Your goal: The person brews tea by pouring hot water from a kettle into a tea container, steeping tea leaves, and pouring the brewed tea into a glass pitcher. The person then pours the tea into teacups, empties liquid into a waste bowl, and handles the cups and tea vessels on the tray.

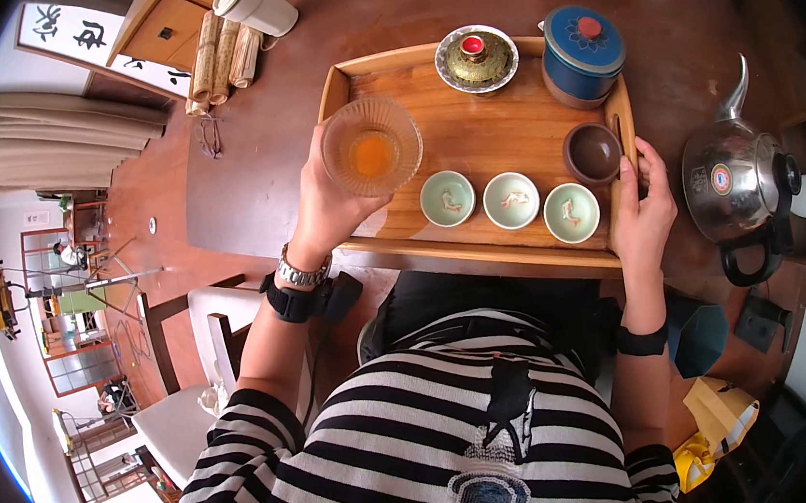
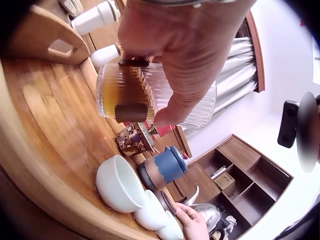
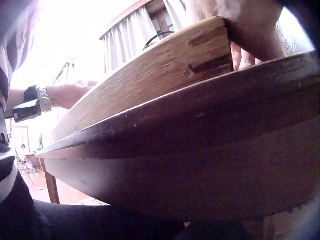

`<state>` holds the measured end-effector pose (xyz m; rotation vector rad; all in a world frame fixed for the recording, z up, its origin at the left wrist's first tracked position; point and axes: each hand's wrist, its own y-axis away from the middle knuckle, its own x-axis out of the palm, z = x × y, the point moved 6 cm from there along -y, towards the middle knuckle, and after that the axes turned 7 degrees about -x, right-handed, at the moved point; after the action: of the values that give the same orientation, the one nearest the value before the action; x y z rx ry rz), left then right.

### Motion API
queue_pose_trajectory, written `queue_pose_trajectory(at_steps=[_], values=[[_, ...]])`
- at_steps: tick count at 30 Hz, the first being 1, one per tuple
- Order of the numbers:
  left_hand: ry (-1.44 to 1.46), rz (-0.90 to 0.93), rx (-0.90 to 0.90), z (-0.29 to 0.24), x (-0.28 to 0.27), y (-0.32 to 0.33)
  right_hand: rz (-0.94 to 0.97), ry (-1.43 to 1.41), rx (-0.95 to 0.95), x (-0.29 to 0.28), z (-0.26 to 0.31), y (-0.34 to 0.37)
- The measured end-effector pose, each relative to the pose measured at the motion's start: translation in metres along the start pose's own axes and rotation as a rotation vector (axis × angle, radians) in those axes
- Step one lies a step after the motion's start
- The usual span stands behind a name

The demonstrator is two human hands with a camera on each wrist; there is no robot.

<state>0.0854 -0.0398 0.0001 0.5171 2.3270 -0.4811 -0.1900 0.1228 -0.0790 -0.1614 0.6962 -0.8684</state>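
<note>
A ribbed glass cup (image 1: 372, 152) with amber liquid is gripped by my left hand (image 1: 331, 196) at the tray's left front corner; in the left wrist view thumb and fingers wrap the glass (image 2: 112, 92). My right hand (image 1: 648, 207) holds the right edge of the wooden tray (image 1: 481, 251), beside a small brown cup (image 1: 593, 153). Three pale green cups with fish designs, left (image 1: 448, 199), middle (image 1: 512, 201) and right (image 1: 572, 212), stand in a row along the tray's front. A patterned lidded bowl (image 1: 476, 60) and a blue lidded pot (image 1: 583, 54) are at its back.
A steel kettle (image 1: 735, 177) stands right of the tray on the dark table (image 1: 257, 155). At the back left are a white tumbler (image 1: 257, 5), bamboo rolls (image 1: 224, 60) and eyeglasses (image 1: 210, 136). A chair (image 1: 211, 330) is at the lower left.
</note>
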Motion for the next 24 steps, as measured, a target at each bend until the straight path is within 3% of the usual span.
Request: queue_pose_trajectory(at_steps=[5,24], values=[[-0.101,0.067,-0.075,-0.004,-0.002,0.008,0.005,-0.011,0.023,0.000,0.001,0.000],[-0.318,0.198,0.130,-0.005,0.012,0.014,0.024,-0.002,0.026,0.000,0.000,0.000]])
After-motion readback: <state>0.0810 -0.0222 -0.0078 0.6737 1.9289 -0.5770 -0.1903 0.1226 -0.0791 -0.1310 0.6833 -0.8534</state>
